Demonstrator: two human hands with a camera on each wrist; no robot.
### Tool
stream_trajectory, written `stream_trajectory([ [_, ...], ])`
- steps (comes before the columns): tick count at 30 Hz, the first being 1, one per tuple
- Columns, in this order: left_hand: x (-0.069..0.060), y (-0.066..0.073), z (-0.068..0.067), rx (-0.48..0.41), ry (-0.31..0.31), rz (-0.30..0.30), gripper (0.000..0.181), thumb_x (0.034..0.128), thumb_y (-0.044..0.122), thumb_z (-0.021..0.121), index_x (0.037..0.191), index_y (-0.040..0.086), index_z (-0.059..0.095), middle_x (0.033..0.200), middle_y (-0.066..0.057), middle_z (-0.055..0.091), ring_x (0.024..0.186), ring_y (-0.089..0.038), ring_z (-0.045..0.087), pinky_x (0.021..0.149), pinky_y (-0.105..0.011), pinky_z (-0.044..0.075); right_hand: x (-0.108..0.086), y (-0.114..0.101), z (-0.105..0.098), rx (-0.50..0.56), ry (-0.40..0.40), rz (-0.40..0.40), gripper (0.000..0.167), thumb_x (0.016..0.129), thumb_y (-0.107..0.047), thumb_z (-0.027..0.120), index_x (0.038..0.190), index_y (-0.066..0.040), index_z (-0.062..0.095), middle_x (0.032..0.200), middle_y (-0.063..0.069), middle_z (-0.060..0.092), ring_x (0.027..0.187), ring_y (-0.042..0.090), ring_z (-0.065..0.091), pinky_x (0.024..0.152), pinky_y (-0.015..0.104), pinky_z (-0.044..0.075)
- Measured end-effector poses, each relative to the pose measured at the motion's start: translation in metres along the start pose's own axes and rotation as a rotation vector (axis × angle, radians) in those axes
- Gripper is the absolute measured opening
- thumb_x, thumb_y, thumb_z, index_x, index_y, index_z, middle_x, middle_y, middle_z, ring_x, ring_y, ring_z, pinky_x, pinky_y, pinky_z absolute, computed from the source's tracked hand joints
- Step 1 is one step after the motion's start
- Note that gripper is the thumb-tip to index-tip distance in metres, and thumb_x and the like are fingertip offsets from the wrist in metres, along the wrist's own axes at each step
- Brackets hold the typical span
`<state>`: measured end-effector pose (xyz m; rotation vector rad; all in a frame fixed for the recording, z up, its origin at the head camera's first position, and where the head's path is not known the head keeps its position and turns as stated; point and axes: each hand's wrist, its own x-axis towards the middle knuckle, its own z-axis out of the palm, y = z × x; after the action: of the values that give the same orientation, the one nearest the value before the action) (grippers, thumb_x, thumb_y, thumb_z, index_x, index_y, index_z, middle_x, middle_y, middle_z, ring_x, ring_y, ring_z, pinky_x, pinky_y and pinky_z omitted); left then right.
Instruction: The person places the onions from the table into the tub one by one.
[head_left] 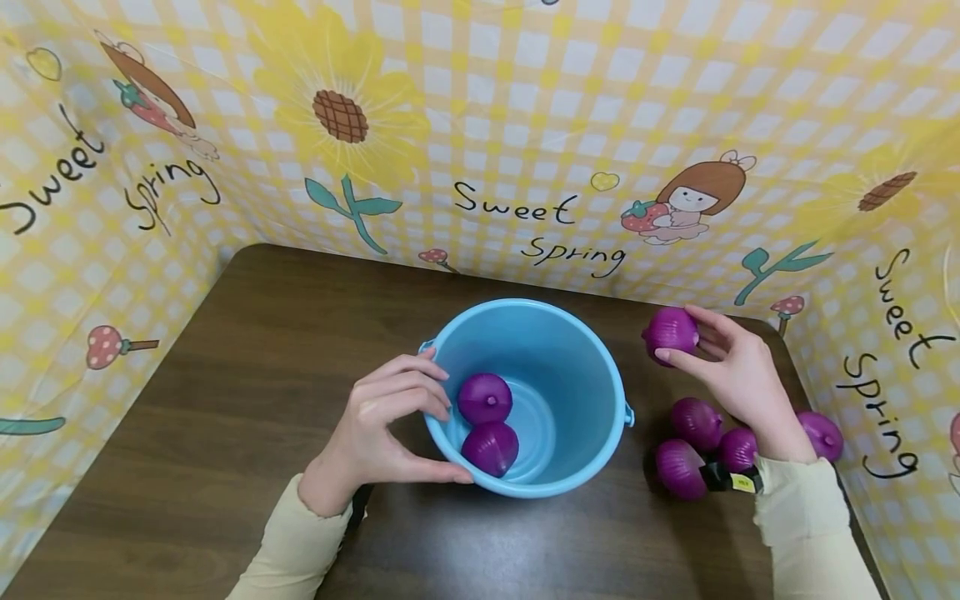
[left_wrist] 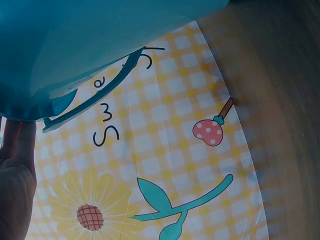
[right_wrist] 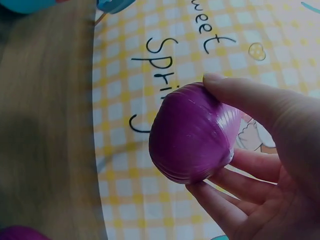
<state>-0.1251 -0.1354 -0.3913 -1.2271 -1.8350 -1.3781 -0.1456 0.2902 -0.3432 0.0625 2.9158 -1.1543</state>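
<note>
A: Head view?
B: Left hand [head_left: 390, 417]: grip clasping the blue bucket [head_left: 585, 375], two purple onions [head_left: 484, 400] inside. Right hand [head_left: 731, 367]: grip on a raised onion [head_left: 672, 336], far of four onions [head_left: 680, 469] at right.
A: Left wrist?
B: Bucket wall, handle [left_wrist: 95, 100].
A: Right wrist?
B: Raised onion, pinched.

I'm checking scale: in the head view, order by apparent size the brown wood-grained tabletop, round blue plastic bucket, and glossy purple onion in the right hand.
1. Brown wood-grained tabletop
2. Round blue plastic bucket
3. Glossy purple onion in the right hand
</note>
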Motion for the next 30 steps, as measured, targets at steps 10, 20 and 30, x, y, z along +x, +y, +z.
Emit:
stream_trajectory([
  [10, -0.007, -0.010, -0.003, 0.008, -0.008, 0.027, 0.056, 0.0632, 0.054, 0.095, 0.080, 0.009, 0.068, 0.082, -0.002, 0.069, 0.094, -0.028, 0.065, 0.104, -0.057, 0.047, -0.007, -0.018, 0.012, 0.068, 0.050, -0.008, 0.079, 0.085, -0.041, 0.084, 0.150, -0.013, 0.050, 0.136, 0.016, 0.061, 0.124, 0.034, 0.060, 0.085, 0.009, 0.049],
  [20, -0.007, -0.014, -0.002, -0.003, -0.008, 0.054, 0.056, 0.0612, 0.053, 0.097, 0.080, 0.009, 0.068, 0.083, -0.002, 0.069, 0.094, -0.028, 0.065, 0.103, -0.059, 0.047, -0.012, -0.026, 0.023, 0.149, 0.109, -0.077, 0.073, 0.086, -0.028, 0.086, 0.149, -0.013, 0.052, 0.135, 0.013, 0.063, 0.120, 0.030, 0.063, 0.088, 0.013, 0.052],
  [30, -0.007, -0.014, -0.003, 0.001, -0.006, 0.048, 0.056, 0.0625, 0.055, 0.095, 0.080, 0.009, 0.069, 0.082, -0.003, 0.069, 0.094, -0.028, 0.065, 0.104, -0.057, 0.047, -0.019, -0.037, 0.028, 0.224, 0.190, -0.135, 0.068, 0.084, -0.018, 0.087, 0.145, -0.019, 0.058, 0.131, 0.009, 0.065, 0.109, 0.008, 0.066, 0.090, 0.014, 0.052],
])
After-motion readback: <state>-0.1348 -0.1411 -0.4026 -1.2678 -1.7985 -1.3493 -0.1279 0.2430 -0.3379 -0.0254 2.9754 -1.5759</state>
